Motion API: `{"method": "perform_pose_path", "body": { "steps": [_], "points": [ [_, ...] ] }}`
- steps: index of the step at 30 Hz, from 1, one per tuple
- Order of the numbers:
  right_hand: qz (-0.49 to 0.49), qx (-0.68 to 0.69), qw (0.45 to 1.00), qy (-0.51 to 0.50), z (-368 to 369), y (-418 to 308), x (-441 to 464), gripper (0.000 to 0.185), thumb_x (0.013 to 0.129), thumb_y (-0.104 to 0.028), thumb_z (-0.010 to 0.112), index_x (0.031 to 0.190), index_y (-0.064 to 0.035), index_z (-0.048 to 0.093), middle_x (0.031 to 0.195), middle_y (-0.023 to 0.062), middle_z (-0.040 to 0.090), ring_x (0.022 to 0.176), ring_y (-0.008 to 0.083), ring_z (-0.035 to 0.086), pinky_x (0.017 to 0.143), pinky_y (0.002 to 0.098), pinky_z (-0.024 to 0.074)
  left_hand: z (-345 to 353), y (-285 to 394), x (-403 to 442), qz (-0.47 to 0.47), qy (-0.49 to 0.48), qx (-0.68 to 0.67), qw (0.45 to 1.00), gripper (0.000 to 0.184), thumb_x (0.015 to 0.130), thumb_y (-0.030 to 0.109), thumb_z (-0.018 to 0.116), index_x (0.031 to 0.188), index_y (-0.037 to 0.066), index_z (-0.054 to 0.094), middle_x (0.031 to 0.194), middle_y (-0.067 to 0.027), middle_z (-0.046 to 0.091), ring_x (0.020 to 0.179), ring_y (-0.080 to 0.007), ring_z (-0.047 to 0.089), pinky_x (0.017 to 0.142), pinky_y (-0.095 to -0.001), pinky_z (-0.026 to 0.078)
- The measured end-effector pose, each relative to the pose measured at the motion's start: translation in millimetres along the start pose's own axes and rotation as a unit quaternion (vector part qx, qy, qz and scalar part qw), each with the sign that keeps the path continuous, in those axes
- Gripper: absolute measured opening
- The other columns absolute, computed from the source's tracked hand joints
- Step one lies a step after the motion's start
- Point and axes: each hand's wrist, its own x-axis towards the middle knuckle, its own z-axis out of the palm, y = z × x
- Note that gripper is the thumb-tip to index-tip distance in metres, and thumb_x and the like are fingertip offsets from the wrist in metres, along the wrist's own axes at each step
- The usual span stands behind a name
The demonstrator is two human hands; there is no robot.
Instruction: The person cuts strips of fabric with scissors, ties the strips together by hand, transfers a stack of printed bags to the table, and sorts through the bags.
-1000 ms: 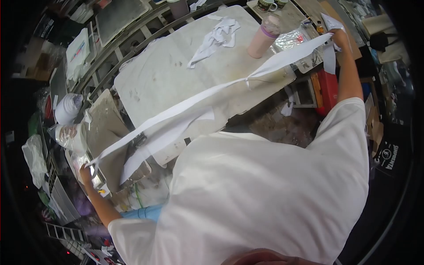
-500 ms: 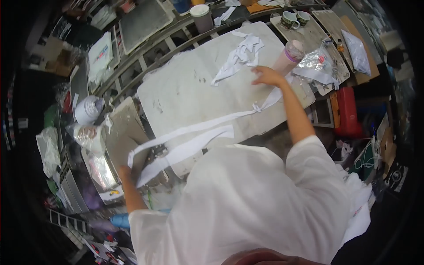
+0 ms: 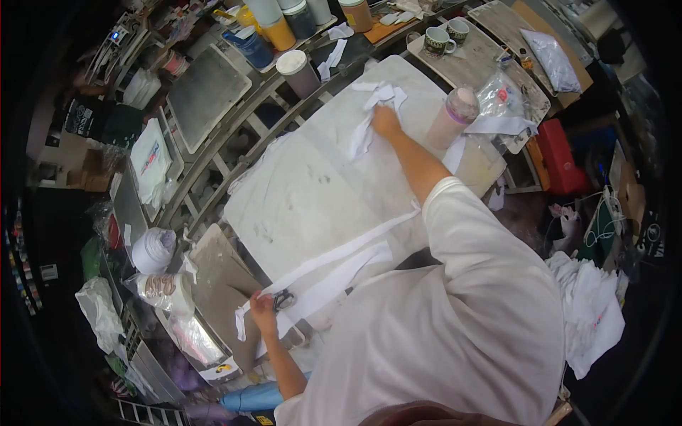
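Loose wht T-shirt (image 3: pixel 440 319) w/ soft folds, short wide slvs (image 3: pixel 458 220).

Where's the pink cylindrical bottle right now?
Head view, upper right: the bottle is on the large pale board, between the right hand and a clear plastic bag.

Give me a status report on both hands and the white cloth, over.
Left hand at the long white strip. Right hand on the crumpled white cloth. Pink bottle beside right forearm, possibly in the way.

The cloth strip (image 3: pixel 341 249) is white, the bottle (image 3: pixel 446 128) pink, the mugs (image 3: pixel 435 42) dark-patterned.
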Motion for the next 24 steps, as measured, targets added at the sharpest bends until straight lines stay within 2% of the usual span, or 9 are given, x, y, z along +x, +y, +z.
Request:
{"method": "perform_pose_path", "body": {
  "steps": [2,3,6,9,10,16,18,21,24],
  "points": [
    [0.238,0.133,0.954,0.126,-24.5,25.2,35.8,0.025,0.091,-0.018,0.055,0.103,0.0006,0.067,0.105,0.0238,0.069,0.097,0.0408,0.068,0.088,0.0438,0.0546,14.9,1.3,-9.1,-0.018,-0.005,-0.018,1.000,0.038,0.090,0.007,0.068,0.124,0.001,0.054,0.099,-0.0068,0.068,0.089,-0.0126,0.063,0.080,-0.0256,0.050],
    [0.382,0.207,0.877,0.205,-73.4,16.2,37.9,0.023,0.089,-0.013,0.056,0.103,0.0010,0.067,0.107,0.0276,0.068,0.099,0.0410,0.067,0.087,0.0434,0.0555,20.6,0.7,-9.0,-0.017,-0.006,-0.018,1.000,0.038,0.090,0.007,0.068,0.124,0.001,0.054,0.099,-0.0068,0.068,0.089,-0.0126,0.063,0.080,-0.0256,0.050],
    [0.442,0.273,0.794,0.315,-129.2,34.3,65.5,0.029,0.084,-0.009,0.061,0.108,0.0061,0.062,0.107,0.0296,0.067,0.102,0.0446,0.066,0.088,0.0468,0.0554,27.6,-1.0,-7.6,-0.033,-0.012,-0.014,0.999,0.030,0.091,0.007,0.067,0.119,0.000,0.058,0.095,-0.0066,0.068,0.087,-0.0137,0.065,0.080,-0.0256,0.052],
    [0.419,0.201,0.846,0.262,-148.5,33.7,81.2,0.029,0.084,-0.015,0.063,0.105,0.0058,0.064,0.105,0.0305,0.067,0.101,0.0417,0.068,0.090,0.0466,0.0551,33.9,-18.0,3.1,-0.029,0.000,-0.050,0.998,0.027,0.093,0.009,0.066,0.117,-0.001,0.059,0.094,-0.0057,0.068,0.086,-0.0132,0.065,0.078,-0.0258,0.053],
    [0.390,0.117,0.892,0.198,-118.2,67.6,109.7,0.030,0.083,-0.026,0.065,0.104,-0.0065,0.075,0.110,0.0176,0.072,0.104,0.0364,0.069,0.088,0.0452,0.0561,42.7,-4.3,1.6,-0.041,0.004,-0.024,0.999,0.022,0.094,0.011,0.066,0.112,-0.001,0.061,0.094,-0.0052,0.068,0.085,-0.0131,0.065,0.076,-0.0266,0.053],
    [0.034,-0.082,0.995,0.051,25.7,202.9,176.5,0.114,0.068,-0.080,0.065,0.153,-0.0105,0.034,0.153,0.0214,0.039,0.141,0.0460,0.033,0.112,0.0694,0.0205,60.3,25.8,-25.4,-0.052,0.027,0.068,0.996,0.017,0.092,0.014,0.067,0.104,0.001,0.066,0.093,-0.0039,0.068,0.087,-0.0117,0.063,0.080,-0.0274,0.051],
    [0.092,-0.095,0.988,-0.081,-18.0,135.2,136.2,0.118,0.068,-0.083,0.062,0.158,-0.0175,0.022,0.156,0.0204,0.035,0.142,0.0511,0.027,0.112,0.0695,0.0194,52.1,10.9,-41.5,-0.077,0.021,0.085,0.993,0.019,0.091,0.016,0.068,0.104,0.002,0.066,0.093,-0.0051,0.069,0.086,-0.0125,0.063,0.080,-0.0281,0.051],
    [0.132,-0.184,0.971,-0.079,-57.4,60.1,83.3,0.105,0.072,-0.077,0.065,0.153,-0.0174,0.034,0.148,0.0231,0.042,0.140,0.0489,0.031,0.104,0.0678,0.0353,48.9,-17.0,-64.7,-0.149,0.021,0.112,0.982,0.018,0.090,0.017,0.069,0.103,0.004,0.068,0.089,-0.0053,0.069,0.085,-0.0130,0.064,0.080,-0.0286,0.051],
    [0.099,-0.183,0.978,-0.004,-24.4,102.7,116.2,0.081,0.079,-0.058,0.068,0.141,-0.0098,0.048,0.138,0.0245,0.051,0.131,0.0474,0.044,0.098,0.0617,0.0447,59.0,-25.0,-83.0,-0.172,0.020,0.129,0.976,0.017,0.090,0.016,0.068,0.102,0.003,0.068,0.090,-0.0041,0.070,0.084,-0.0128,0.064,0.079,-0.0288,0.052]
  ]
}}
